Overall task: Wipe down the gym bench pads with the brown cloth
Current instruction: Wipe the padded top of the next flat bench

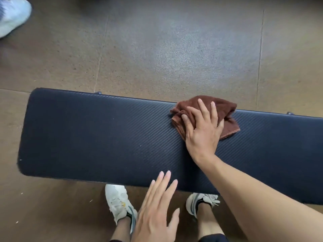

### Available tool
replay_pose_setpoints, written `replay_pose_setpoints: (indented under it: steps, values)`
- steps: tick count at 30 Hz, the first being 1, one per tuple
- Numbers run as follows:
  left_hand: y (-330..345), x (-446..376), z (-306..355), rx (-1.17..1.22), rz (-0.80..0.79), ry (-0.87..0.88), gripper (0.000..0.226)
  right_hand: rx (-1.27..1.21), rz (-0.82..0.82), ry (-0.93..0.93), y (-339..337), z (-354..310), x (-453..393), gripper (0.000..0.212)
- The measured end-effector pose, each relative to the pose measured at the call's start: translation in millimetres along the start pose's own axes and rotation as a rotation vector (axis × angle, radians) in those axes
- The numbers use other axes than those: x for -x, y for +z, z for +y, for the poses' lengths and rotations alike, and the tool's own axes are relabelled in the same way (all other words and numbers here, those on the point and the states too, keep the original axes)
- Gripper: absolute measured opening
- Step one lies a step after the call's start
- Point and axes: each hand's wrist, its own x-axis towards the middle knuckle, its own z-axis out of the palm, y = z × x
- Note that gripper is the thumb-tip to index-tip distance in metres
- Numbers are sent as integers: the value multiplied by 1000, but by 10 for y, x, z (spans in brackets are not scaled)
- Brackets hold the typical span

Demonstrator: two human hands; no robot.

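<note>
A long dark blue bench pad [90, 137] with a ribbed texture runs across the view from left to right. The brown cloth [227, 109] lies bunched on the pad near its far edge, right of the middle. My right hand [202, 126] presses flat on the cloth with straight, spread fingers. Over the pad's near edge, my left hand [157, 210] hovers with straight fingers and holds nothing.
Brown speckled rubber floor [157, 49] surrounds the bench. My two feet in white sneakers [118, 201] stand just under the pad's near edge. Another person's white shoe [12, 16] is at the top left corner.
</note>
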Motion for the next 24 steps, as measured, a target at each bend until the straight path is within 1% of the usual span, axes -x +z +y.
replay_pose_setpoints:
  steps: [2, 5, 6, 9, 11, 13, 15, 17, 19, 22, 24]
  values:
    - [-299, 157, -381, -15, 30, -6, 77, 7, -48, -97, 188, -307, 311, 38]
    - [-839, 175, -844, -83, 45, -32, 57, 87, -149, -292, 386, -527, 999, 36]
    - [-1015, 130, -960, -114, 44, -38, 56, 120, -194, -344, 423, -559, 1263, 37]
    - [-1398, 1, -1200, -189, -13, -61, 64, 215, -313, -414, 450, -545, 1844, 40]
    - [-1540, -45, -1267, -221, -63, -79, 72, 261, -376, -449, 400, -526, 1931, 45]
    - [-1609, -57, -1309, -247, -106, -83, 76, 300, -412, -477, 354, -551, 1804, 50]
    - [-1628, -53, -1333, -246, -129, -79, 79, 337, -424, -447, 314, -672, 1510, 60]
    - [-1616, -54, -1325, -230, -123, -94, 81, 330, -393, -350, 346, -889, 1009, 68]
    - [-1536, -18, -1347, -229, -136, -94, 81, 281, -377, -222, 426, -1156, 408, 71]
    - [-1454, 101, -1381, -222, -175, -87, 82, 196, -427, -96, 431, -1459, -270, 67]
    - [-1370, 174, -1412, -234, -192, -101, 83, 160, -447, -119, 455, -1482, -408, 58]
